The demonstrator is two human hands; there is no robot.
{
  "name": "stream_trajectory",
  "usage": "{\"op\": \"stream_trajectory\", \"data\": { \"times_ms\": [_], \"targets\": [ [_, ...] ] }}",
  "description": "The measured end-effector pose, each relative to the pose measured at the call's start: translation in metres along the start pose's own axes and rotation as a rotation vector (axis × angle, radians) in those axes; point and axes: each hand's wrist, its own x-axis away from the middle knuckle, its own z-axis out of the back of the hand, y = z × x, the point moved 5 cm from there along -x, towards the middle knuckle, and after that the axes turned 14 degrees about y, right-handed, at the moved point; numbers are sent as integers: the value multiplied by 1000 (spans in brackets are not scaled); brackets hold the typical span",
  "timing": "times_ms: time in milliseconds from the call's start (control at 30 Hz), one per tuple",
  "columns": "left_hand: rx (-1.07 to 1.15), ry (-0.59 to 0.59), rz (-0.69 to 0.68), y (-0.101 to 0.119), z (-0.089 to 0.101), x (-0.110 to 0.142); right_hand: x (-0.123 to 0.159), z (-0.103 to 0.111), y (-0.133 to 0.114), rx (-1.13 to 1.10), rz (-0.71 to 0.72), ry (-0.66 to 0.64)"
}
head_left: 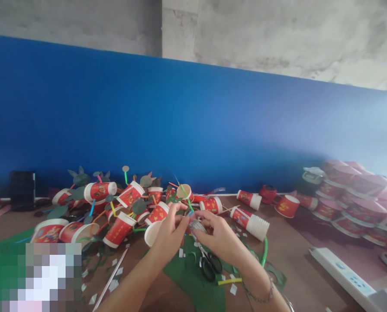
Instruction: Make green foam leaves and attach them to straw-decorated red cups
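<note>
My left hand (171, 232) and my right hand (217, 236) meet over the table, fingers pinched together on a small grey-white ribbed object (196, 225) held between them; a thin green straw (188, 203) rises from it. Below my hands lie a green paper sheet (193, 277) and black-handled scissors (209, 265). A heap of red paper cups (122, 208) with coloured straws and green leaf shapes lies just behind and to the left.
A blue wall panel (193, 130) backs the brown table (294, 268). Stacked red lids or bowls (352, 203) fill the right. A white power strip (346, 275) lies at the front right. A stack of red cups (250, 221) lies on its side near my right hand. White paper scraps litter the table.
</note>
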Motion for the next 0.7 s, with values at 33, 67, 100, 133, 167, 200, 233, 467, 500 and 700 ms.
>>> {"op": "stream_trajectory", "data": {
  "times_ms": [33,67,100,133,167,200,233,467,500,700],
  "targets": [
    [-7,10,-22,1,1,0,0,0,0,-2,-1,6],
    [-21,15,-43,3,1,1,0,0,-1,-3,-2,9],
    [-38,21,-58,4,2,1,-1,0,-1,-4,-2,10],
    [-52,27,-68,6,2,2,-1,0,-1,-3,1,13],
    [-63,36,-73,7,3,2,-1,0,-2,-4,4,15],
    [-69,46,-73,8,3,2,-1,0,-2,-5,8,16],
    [-71,57,-71,8,3,2,-1,0,-2,-5,12,15],
    [-53,83,-4,7,4,1,-1,1,-4,-1,38,22],
    [-60,84,-4,7,4,1,-1,1,-4,2,40,23],
    [-52,84,-6,7,6,-1,0,2,-6,18,52,36]
  ]
}}
